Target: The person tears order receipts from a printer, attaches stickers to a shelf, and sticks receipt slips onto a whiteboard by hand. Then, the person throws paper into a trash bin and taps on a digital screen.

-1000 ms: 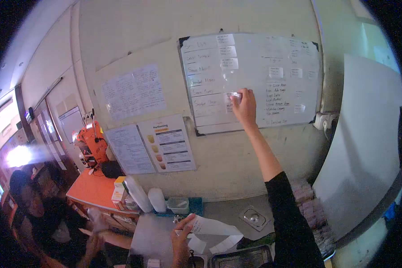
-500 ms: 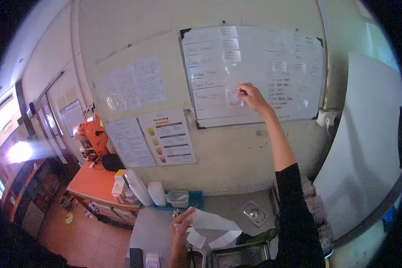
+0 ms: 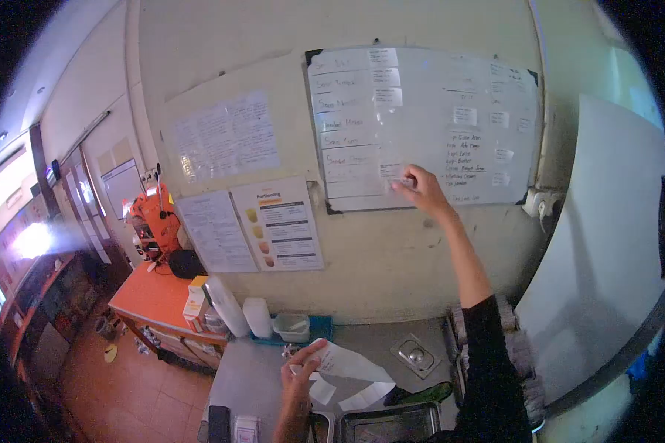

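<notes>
Portioning poster (image 3: 278, 225): on wall (image 3: 391, 284) | orange object (image 3: 155, 224): on table (image 3: 144, 295) | steel lid (image 3: 416, 357): on counter (image 3: 251, 376)

A plain black, matte fabric sleeve (image 3: 491, 362) covers part of the right forearm (image 3: 467, 258), ending in a straight hem (image 3: 479, 302). Beyond that edge, the slim forearm and right hand (image 3: 425, 192) are bare. The left hand (image 3: 297, 373) is bare too.

Room above the metal lid (image 3: 417, 356), paper strip (image 3: 356, 365) in the way leftward
</notes>
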Motion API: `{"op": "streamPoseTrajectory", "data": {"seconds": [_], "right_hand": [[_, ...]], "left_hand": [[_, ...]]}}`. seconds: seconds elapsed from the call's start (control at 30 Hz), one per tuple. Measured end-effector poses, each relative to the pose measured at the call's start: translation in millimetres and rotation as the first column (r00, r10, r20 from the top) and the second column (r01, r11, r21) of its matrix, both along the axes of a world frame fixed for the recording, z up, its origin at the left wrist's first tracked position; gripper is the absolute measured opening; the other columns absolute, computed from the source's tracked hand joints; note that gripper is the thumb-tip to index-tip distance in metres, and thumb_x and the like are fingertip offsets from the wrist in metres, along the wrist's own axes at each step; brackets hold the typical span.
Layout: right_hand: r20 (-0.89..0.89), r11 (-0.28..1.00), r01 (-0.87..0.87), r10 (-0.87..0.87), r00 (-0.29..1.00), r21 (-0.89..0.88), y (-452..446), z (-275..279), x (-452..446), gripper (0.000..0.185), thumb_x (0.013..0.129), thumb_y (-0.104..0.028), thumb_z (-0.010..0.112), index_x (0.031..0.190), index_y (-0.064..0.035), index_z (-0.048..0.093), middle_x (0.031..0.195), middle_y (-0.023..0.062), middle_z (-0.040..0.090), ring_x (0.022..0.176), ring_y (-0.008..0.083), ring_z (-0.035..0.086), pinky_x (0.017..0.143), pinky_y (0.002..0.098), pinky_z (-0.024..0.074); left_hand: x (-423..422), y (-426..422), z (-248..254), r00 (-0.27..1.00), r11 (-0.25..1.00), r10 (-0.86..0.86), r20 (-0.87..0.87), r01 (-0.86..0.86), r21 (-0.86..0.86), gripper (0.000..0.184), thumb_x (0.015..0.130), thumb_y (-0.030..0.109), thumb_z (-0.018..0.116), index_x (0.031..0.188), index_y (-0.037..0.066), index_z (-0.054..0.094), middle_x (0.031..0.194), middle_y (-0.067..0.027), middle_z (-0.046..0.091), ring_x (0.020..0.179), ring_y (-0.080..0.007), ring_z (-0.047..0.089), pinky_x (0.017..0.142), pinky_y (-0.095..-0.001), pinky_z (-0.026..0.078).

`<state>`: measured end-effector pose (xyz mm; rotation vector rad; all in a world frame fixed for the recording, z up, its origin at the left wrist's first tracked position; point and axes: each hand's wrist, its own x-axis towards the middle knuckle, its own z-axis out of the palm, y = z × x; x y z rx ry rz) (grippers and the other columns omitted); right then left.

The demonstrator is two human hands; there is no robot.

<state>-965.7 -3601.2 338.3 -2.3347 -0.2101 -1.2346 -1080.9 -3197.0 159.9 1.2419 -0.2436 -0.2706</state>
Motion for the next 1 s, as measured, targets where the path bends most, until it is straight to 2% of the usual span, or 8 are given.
{"op": "streamPoseTrajectory", "data": {"seconds": [0.13,0.27,0.47,0.53,0.67,0.73,0.87,1.0], "right_hand": [[0.355,0.940,0.298,-0.224,0.908,-0.169,-3.6,-0.7,34.8,0.032,0.078,-0.027,0.072,0.088,-0.0039,0.053,0.083,0.0121,0.057,0.077,0.0291,0.057,0.063,0.0391,0.0447],[0.292,0.892,0.430,-0.378,0.879,-0.139,16.3,4.5,35.0,0.035,0.076,-0.026,0.073,0.094,-0.0043,0.052,0.088,0.0126,0.056,0.080,0.0318,0.057,0.067,0.0428,0.0447],[0.388,0.807,0.588,-0.558,0.734,0.050,57.0,-14.2,22.4,0.043,0.076,-0.023,0.076,0.103,-0.0036,0.048,0.094,0.0152,0.052,0.083,0.0323,0.056,0.071,0.0406,0.0469],[0.621,0.756,0.614,-0.597,0.508,0.225,65.0,-20.5,19.5,0.051,0.077,-0.032,0.074,0.107,0.0006,0.048,0.096,0.0151,0.054,0.086,0.0307,0.055,0.073,0.0407,0.0473],[0.581,0.787,0.587,-0.572,0.579,0.190,48.3,-47.1,56.4,0.053,0.078,-0.033,0.074,0.109,0.0018,0.047,0.097,0.0161,0.054,0.089,0.0305,0.054,0.075,0.0405,0.0463],[0.454,0.818,0.093,-0.406,0.793,0.568,59.2,-43.1,65.1,0.049,0.078,-0.030,0.074,0.103,0.0042,0.050,0.097,0.0166,0.055,0.093,0.0301,0.053,0.079,0.0401,0.0458],[0.348,0.718,0.079,-0.427,0.835,0.691,59.1,-35.0,68.5,0.042,0.079,-0.028,0.072,0.098,0.0041,0.054,0.090,0.0178,0.056,0.093,0.0326,0.052,0.082,0.0434,0.0446],[0.317,0.738,0.374,-0.610,0.727,0.562,49.8,-29.6,69.5,0.032,0.076,-0.015,0.070,0.093,0.0047,0.051,0.092,0.0186,0.050,0.094,0.0342,0.048,0.085,0.0440,0.0390]], "left_hand": [[-5.6,-6.9,7.4,1.000,1.000,0.021,0.018,-0.021,0.003,0.041,0.076,0.011,0.061,0.115,-0.001,0.064,0.108,-0.0115,0.066,0.099,-0.0196,0.060,0.089,-0.0304,0.044],[-1.7,-2.7,-2.0,1.000,1.000,-0.006,0.015,0.006,0.000,0.042,0.078,0.015,0.062,0.117,-0.001,0.063,0.111,-0.0121,0.065,0.100,-0.0210,0.061,0.090,-0.0324,0.045],[-0.1,4.2,-8.4,1.000,0.999,0.012,0.029,-0.011,-0.032,0.042,0.078,0.015,0.062,0.117,-0.002,0.063,0.111,-0.0127,0.065,0.099,-0.0214,0.061,0.088,-0.0326,0.047],[1.7,8.1,-9.3,0.998,0.999,-0.003,0.057,0.005,-0.043,0.044,0.080,0.020,0.063,0.119,-0.002,0.061,0.115,-0.0134,0.064,0.100,-0.0229,0.063,0.088,-0.0341,0.049],[5.2,11.7,-15.8,0.999,1.000,0.020,0.040,-0.020,-0.011,0.045,0.080,0.021,0.064,0.119,-0.002,0.061,0.114,-0.0133,0.064,0.098,-0.0227,0.063,0.087,-0.0341,0.050],[4.4,10.5,-14.6,0.999,1.000,0.023,0.044,-0.023,-0.009,0.046,0.079,0.021,0.064,0.119,-0.002,0.061,0.113,-0.0133,0.064,0.098,-0.0225,0.063,0.087,-0.0343,0.049],[-1.2,9.6,-5.7,0.999,0.998,0.044,0.023,-0.043,-0.056,0.038,0.078,0.007,0.059,0.114,-0.002,0.065,0.111,-0.0121,0.065,0.100,-0.0203,0.060,0.092,-0.0313,0.043],[1.8,6.8,-12.2,0.999,0.997,0.041,0.028,-0.039,-0.064,0.038,0.078,0.008,0.060,0.115,-0.003,0.064,0.112,-0.0123,0.065,0.102,-0.0208,0.060,0.093,-0.0316,0.043]]}}
